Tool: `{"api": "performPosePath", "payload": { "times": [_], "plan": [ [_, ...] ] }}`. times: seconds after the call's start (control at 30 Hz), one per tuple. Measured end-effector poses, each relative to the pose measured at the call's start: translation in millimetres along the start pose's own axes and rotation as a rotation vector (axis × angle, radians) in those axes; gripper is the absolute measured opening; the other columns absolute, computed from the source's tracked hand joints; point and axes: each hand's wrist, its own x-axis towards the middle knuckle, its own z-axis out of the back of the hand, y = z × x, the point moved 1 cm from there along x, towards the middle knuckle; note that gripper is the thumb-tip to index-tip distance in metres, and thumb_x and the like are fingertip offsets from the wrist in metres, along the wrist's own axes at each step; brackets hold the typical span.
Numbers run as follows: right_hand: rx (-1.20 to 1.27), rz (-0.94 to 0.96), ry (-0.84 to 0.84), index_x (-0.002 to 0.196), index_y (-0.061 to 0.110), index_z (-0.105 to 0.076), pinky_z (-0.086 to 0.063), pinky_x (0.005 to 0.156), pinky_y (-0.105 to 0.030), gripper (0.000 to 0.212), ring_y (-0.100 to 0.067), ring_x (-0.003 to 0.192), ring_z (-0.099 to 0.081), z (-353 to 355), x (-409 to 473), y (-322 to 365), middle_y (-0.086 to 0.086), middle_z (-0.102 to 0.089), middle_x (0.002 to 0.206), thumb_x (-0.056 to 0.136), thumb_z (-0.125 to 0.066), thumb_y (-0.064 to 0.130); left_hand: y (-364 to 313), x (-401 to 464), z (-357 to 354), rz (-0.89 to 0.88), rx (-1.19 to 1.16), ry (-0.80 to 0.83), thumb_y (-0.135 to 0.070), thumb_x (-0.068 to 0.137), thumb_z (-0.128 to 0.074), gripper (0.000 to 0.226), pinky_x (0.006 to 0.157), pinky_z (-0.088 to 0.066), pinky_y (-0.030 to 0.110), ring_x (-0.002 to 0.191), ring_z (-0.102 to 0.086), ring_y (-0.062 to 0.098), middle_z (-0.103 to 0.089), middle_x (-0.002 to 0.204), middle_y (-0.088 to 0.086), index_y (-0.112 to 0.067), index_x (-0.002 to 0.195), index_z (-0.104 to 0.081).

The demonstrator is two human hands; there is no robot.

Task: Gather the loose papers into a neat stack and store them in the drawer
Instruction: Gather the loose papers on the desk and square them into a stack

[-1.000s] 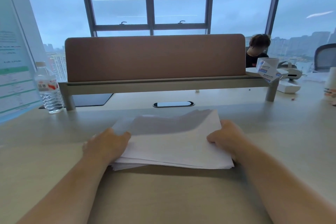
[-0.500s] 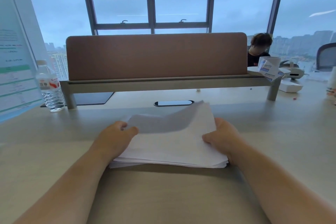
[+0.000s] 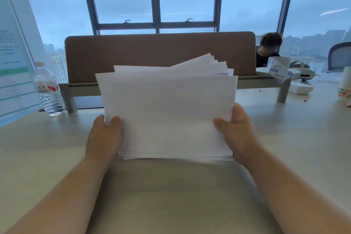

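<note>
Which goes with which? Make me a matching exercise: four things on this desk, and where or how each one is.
Things:
1. stack of papers
2. water bottle
3. brown divider panel
4. white paper cup

Places or states:
A. at the desk's far right edge
B. held upright, top edges uneven
C. behind the papers
D. standing at far left

Pairs: 1-B, 2-D, 3-C, 4-A

Stood on edge at desk (image 3: pixel 57 157) centre: papers (image 3: pixel 169 112), left hand (image 3: pixel 104 135) at 9 o'clock, right hand (image 3: pixel 237 131) at 3. Behind, at 12: screen (image 3: pixel 159 47). At 10: bottle (image 3: pixel 48 89). At 2: boxes (image 3: pixel 279 70).
</note>
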Motion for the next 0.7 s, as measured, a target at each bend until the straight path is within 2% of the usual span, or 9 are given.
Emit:
{"api": "performPosePath", "payload": {
  "times": [0.07,0.17,0.27,0.37,0.43,0.53,0.6,0.67,0.7],
  "plan": [
    [-0.013,0.024,0.003,0.102,0.043,-0.068,-0.059,0.094,-0.055,0.046,-0.022,0.1,-0.075,1,1,0,0.005,-0.079,0.108,0.08,-0.061,0.003,-1,2,2,0.017,-0.068,-0.085,-0.031,0.087,-0.038,0.036,0.074,-0.043,0.04,0.092,-0.064,0.037,-0.071,0.094,0.011,-0.011,0.096,-0.066],
    [0.031,0.01,0.012,0.103,0.038,-0.069,-0.06,0.092,-0.057,0.041,-0.026,0.098,-0.075,3,2,-2,0.004,-0.079,0.105,0.082,-0.065,0.003,4,8,5,0.079,-0.136,-0.155,-0.021,0.087,-0.042,0.027,0.065,-0.044,0.04,0.083,-0.061,0.041,-0.066,0.085,0.016,-0.008,0.086,-0.065],
    [0.033,-0.021,0.071,0.105,0.038,-0.07,-0.061,0.09,-0.058,0.034,-0.028,0.097,-0.076,2,1,-3,0.0,-0.079,0.105,0.085,-0.07,0.009,13,13,-1,0.095,-0.185,-0.108,-0.026,0.076,-0.045,0.022,0.064,-0.053,0.057,0.08,-0.064,0.049,-0.061,0.078,0.021,-0.014,0.077,-0.063],
    [-0.035,-0.057,0.124,0.103,0.031,-0.072,-0.061,0.09,-0.057,0.028,-0.028,0.095,-0.077,1,0,-7,-0.002,-0.08,0.105,0.093,-0.068,0.005,10,6,-3,0.092,-0.154,-0.05,-0.027,0.083,-0.046,0.022,0.057,-0.047,0.045,0.064,-0.059,0.033,-0.062,0.075,0.023,-0.012,0.08,-0.061],
    [-0.03,-0.082,0.139,0.103,0.028,-0.072,-0.061,0.091,-0.055,0.026,-0.027,0.096,-0.077,2,0,-8,-0.001,-0.08,0.105,0.094,-0.068,0.004,7,5,-3,0.11,-0.176,-0.008,-0.027,0.085,-0.047,0.02,0.06,-0.043,0.043,0.064,-0.056,0.031,-0.061,0.073,0.02,-0.015,0.078,-0.062],
    [-0.034,-0.108,0.166,0.105,0.026,-0.071,-0.062,0.089,-0.053,0.019,-0.026,0.094,-0.078,1,3,-8,0.001,-0.081,0.102,0.097,-0.066,0.009,10,13,0,0.113,-0.113,-0.034,-0.018,0.08,-0.05,0.019,0.062,-0.043,0.04,0.068,-0.058,0.036,-0.065,0.076,0.018,-0.016,0.075,-0.068],
    [-0.13,-0.12,0.184,0.106,0.023,-0.067,-0.062,0.087,-0.052,0.014,-0.026,0.091,-0.076,1,5,-9,-0.001,-0.078,0.102,0.095,-0.067,0.014,10,14,0,0.069,0.004,-0.035,-0.013,0.085,-0.049,0.022,0.066,-0.046,0.04,0.08,-0.06,0.039,-0.068,0.086,0.017,-0.012,0.081,-0.071],
    [-0.257,-0.135,0.204,0.108,0.021,-0.066,-0.062,0.086,-0.049,0.016,-0.026,0.089,-0.075,1,5,-13,-0.002,-0.076,0.102,0.094,-0.066,0.015,9,12,-2,0.005,0.099,0.024,-0.012,0.089,-0.048,0.023,0.07,-0.05,0.043,0.084,-0.06,0.039,-0.067,0.088,0.014,-0.008,0.082,-0.07],
    [-0.317,-0.135,0.214,0.109,0.02,-0.066,-0.062,0.085,-0.047,0.016,-0.027,0.089,-0.074,1,4,-14,-0.003,-0.076,0.102,0.093,-0.064,0.016,8,11,-3,-0.013,0.146,0.05,-0.011,0.091,-0.048,0.023,0.071,-0.047,0.042,0.084,-0.058,0.037,-0.066,0.088,0.011,-0.008,0.081,-0.069]
  ]
}}
